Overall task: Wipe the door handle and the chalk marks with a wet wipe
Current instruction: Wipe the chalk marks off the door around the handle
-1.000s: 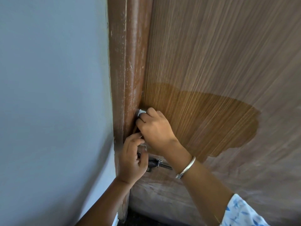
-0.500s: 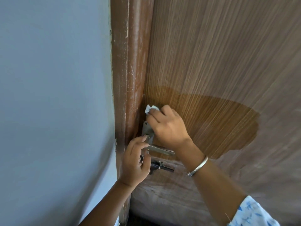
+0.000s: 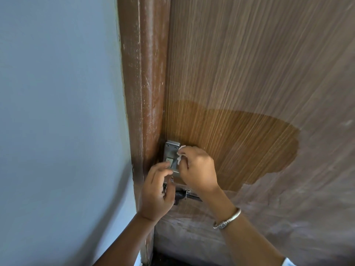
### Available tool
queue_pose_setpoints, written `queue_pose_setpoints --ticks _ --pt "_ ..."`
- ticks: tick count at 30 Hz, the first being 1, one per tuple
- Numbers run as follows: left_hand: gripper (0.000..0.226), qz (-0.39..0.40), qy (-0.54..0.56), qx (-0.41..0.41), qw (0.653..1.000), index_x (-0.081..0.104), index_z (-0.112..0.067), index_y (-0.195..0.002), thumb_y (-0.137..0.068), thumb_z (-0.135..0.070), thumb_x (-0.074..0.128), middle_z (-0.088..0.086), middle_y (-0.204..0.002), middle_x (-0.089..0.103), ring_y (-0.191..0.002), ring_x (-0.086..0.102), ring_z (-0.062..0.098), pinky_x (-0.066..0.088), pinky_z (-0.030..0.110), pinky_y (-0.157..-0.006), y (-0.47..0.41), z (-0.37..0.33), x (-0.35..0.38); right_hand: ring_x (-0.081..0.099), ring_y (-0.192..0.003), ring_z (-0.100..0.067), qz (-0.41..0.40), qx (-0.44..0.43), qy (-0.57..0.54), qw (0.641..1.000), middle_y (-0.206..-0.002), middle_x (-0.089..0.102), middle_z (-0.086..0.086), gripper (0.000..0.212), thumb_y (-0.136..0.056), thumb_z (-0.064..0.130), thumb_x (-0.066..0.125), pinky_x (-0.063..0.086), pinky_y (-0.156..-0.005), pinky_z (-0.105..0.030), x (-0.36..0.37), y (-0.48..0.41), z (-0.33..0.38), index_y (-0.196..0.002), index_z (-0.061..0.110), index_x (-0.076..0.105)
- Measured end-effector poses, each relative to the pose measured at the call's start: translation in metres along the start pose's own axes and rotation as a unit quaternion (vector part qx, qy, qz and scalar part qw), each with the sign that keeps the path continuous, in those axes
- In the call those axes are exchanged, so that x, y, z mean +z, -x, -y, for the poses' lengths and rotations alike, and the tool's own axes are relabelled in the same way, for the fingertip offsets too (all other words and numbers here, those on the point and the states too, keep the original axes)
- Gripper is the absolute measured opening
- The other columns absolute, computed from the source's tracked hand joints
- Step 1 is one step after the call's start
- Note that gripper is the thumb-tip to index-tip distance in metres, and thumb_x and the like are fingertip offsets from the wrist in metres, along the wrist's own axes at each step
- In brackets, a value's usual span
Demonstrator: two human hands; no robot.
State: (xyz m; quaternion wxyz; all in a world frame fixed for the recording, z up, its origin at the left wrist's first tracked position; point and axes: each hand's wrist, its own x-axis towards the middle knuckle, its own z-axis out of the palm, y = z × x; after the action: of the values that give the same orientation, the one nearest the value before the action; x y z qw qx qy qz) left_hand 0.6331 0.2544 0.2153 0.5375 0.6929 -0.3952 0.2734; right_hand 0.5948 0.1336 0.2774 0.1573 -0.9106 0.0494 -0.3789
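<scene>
A silver door handle plate (image 3: 171, 150) is fixed at the left edge of the brown wood-grain door (image 3: 249, 73). My right hand (image 3: 197, 167) is closed on a crumpled white wet wipe (image 3: 180, 152), pressed against the plate's right side and covering the lever. My left hand (image 3: 158, 191) sits just below and left, fingertips touching the plate's lower part, holding nothing that I can see. A darker, wet-looking patch (image 3: 240, 143) spreads over the door to the right of the handle. Pale chalky smears (image 3: 288, 227) cover the door's lower part.
A black sliding bolt (image 3: 186, 194) is mounted just under the handle, partly behind my hands. The brown door frame (image 3: 146, 93) with white scuffs runs up the left of the door. A pale blue wall (image 3: 57, 112) fills the left side.
My right hand with the wipe has moved down from above the plate onto its right side, uncovering the plate's top and hiding the lever. My left hand has stayed by the plate's lower end.
</scene>
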Motion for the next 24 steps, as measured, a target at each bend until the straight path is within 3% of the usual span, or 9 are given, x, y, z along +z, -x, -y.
queue_pose_setpoints --ticks 3,7,9,12,15,17,20,24 --pt "0.023 -0.004 0.003 -0.016 1.000 0.054 -0.013 -0.101 -0.078 -0.008 0.054 0.008 -0.108 0.061 -0.108 0.053 0.009 0.046 0.018 -0.091 -0.001 -0.001 0.000 0.064 -0.076 -0.023 -0.064 -0.009 -0.032 0.997 -0.084 0.069 -0.009 0.020 -0.079 -0.006 0.059 0.053 -0.064 -0.028 -0.005 -0.007 0.003 -0.094 0.002 0.068" --pt "0.024 -0.004 0.003 -0.016 1.000 0.053 -0.013 -0.101 -0.078 -0.007 0.054 0.006 -0.108 0.060 -0.107 0.053 0.009 0.046 0.017 -0.090 -0.001 -0.001 0.001 0.064 -0.069 -0.024 -0.026 0.001 -0.003 1.000 -0.084 0.067 -0.012 0.022 -0.078 -0.010 0.061 0.050 -0.057 -0.024 -0.004 -0.006 0.009 -0.097 0.000 0.067" --pt "0.024 -0.006 0.005 -0.015 1.000 0.053 -0.012 -0.101 -0.078 -0.006 0.054 0.004 -0.108 0.058 -0.107 0.053 0.009 0.044 0.015 -0.090 -0.003 -0.001 0.001 0.064 -0.066 -0.022 0.013 0.037 0.005 0.999 -0.082 0.066 -0.010 0.020 -0.079 -0.007 0.060 0.046 -0.054 -0.022 -0.003 0.001 0.006 -0.095 0.003 0.066" --pt "0.025 -0.002 0.006 -0.022 1.000 0.054 -0.009 -0.101 -0.077 -0.003 0.053 0.005 -0.109 0.057 -0.108 0.052 0.007 0.041 0.012 -0.090 -0.005 -0.001 0.001 0.066 -0.077 -0.020 0.076 0.112 -0.001 0.991 -0.090 0.069 -0.005 0.020 -0.083 -0.001 0.057 0.050 -0.064 -0.023 -0.004 0.012 -0.004 -0.098 0.009 0.066" --pt "0.023 0.011 -0.008 -0.028 1.000 0.057 -0.004 -0.100 -0.078 -0.005 0.052 0.006 -0.111 0.057 -0.108 0.051 0.007 0.040 0.011 -0.090 -0.003 0.000 0.000 0.066 -0.082 -0.010 0.033 0.157 -0.033 0.986 -0.094 0.070 0.003 0.023 -0.083 -0.001 0.060 0.051 -0.070 -0.017 -0.018 0.021 -0.015 -0.099 0.013 0.067" --pt "0.022 0.013 -0.013 -0.038 0.999 0.059 -0.001 -0.098 -0.078 -0.006 0.052 0.011 -0.110 0.059 -0.107 0.051 0.007 0.041 0.009 -0.088 -0.002 0.000 -0.001 0.064 -0.078 0.000 0.002 0.204 -0.091 0.975 -0.091 0.069 0.011 0.028 -0.082 -0.003 0.061 0.049 -0.065 -0.010 -0.030 0.026 -0.021 -0.097 0.019 0.068" --pt "0.021 0.011 -0.011 -0.042 0.999 0.060 0.001 -0.095 -0.077 -0.007 0.053 0.013 -0.108 0.061 -0.103 0.051 0.005 0.041 0.007 -0.085 -0.006 -0.005 0.000 0.063 -0.082 0.001 -0.048 0.318 -0.232 0.918 -0.083 0.068 0.014 0.037 -0.084 -0.005 0.056 0.048 -0.064 -0.008 -0.048 0.030 -0.027 -0.090 0.030 0.068" --pt "0.021 0.014 -0.001 -0.030 0.999 0.060 -0.002 -0.096 -0.077 -0.009 0.055 0.010 -0.109 0.061 -0.077 0.055 0.011 0.041 0.005 -0.074 -0.013 -0.016 0.002 0.067 -0.081 -0.018 -0.057 0.406 -0.439 0.800 -0.085 0.071 0.000 0.043 -0.088 -0.008 0.045 0.057 -0.066 -0.029 -0.059 0.031 -0.028 -0.084 0.023 0.073"
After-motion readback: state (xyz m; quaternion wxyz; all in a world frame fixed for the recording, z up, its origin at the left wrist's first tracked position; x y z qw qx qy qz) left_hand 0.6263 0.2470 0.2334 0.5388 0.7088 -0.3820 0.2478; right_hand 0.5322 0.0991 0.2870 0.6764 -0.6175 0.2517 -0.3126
